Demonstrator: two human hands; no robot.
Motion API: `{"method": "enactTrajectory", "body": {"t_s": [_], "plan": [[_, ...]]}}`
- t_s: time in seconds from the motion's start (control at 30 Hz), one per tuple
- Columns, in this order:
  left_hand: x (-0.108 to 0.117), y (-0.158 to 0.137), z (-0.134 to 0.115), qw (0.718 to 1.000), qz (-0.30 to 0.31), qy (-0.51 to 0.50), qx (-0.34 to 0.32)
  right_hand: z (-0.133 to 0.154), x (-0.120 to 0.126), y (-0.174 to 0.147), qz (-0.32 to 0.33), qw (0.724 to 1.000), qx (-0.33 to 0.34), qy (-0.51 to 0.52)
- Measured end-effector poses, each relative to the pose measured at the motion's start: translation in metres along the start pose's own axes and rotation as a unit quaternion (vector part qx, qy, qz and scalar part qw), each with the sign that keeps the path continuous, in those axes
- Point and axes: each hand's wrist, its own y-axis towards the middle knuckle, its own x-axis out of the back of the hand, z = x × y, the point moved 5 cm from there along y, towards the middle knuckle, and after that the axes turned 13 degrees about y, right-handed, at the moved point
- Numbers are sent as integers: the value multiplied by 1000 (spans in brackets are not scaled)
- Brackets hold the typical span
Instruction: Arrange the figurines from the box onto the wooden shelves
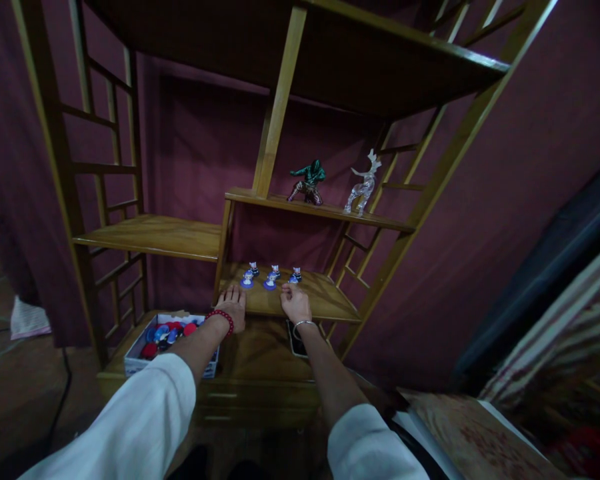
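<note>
My left hand (233, 307) lies with its fingers stretched out at the front left edge of the low shelf (325, 301), holding nothing. On that shelf, small figurines stand in two rows; one front figurine (247, 279) and another beside it (271, 281) sit on round purple bases. Behind them are darker figurines, such as the one at the back right (296, 274). With its fingers pinched, my right hand (295, 303) is at the rightmost front figurine (293, 280), which is partly hidden by the fingers.
A box (135, 365) of red and blue pieces stands at the lower left. Under my right wrist lies a dark phone-like object (297, 345). A green figure (310, 181) and a clear deer figurine (364, 185) occupy the shelf above. An upright post (280, 100) divides the shelving.
</note>
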Motion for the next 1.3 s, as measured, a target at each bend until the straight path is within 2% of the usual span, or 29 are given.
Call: {"method": "enactTrajectory", "body": {"t_s": [0.3, 0.5, 0.8, 1.3], "plan": [[5, -3, 0, 1000, 6, 7, 1, 16, -22, 5, 38, 995, -68, -67], [3, -1, 0, 1000, 3, -7, 2, 23, -28, 12, 52, 988, -101, -103], [-1, 1, 0, 1000, 10, 4, 2, 24, -31, 18, 76, 984, -107, -122], [2, 1, -1, 1000, 10, 2, -2, 17, -35, 19, 72, 985, -104, -116]]}}
